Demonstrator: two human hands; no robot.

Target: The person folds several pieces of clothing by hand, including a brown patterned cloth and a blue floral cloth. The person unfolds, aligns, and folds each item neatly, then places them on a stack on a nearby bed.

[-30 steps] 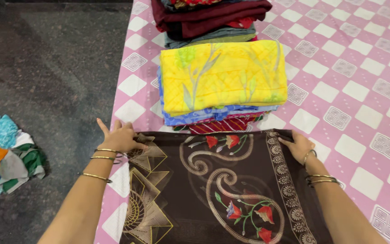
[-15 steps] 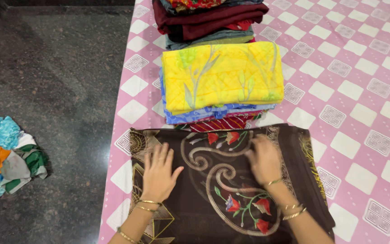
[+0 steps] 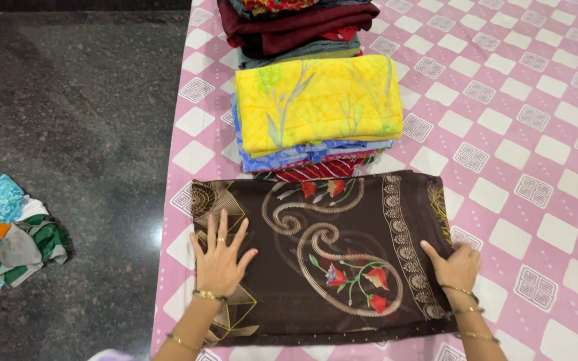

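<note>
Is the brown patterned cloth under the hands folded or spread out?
Folded: the brown cloth lies as a compact rectangle with layered edges, left hand flat on it, right hand at its right edge.

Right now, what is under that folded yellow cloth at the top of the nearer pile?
Under the yellow cloth lies a stack of folded fabrics: blue edges, then red striped ones show. Their middles are covered, so their patterns and count cannot be told. The pile rests on the pink checked sheet.

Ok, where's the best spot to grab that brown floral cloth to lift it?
Probably by the right edge of the brown cloth, coming in from the right side: the right hand already has its fingers at that edge, while the left hand lies flat on top. The far edge is crowded by the folded stack.
</note>
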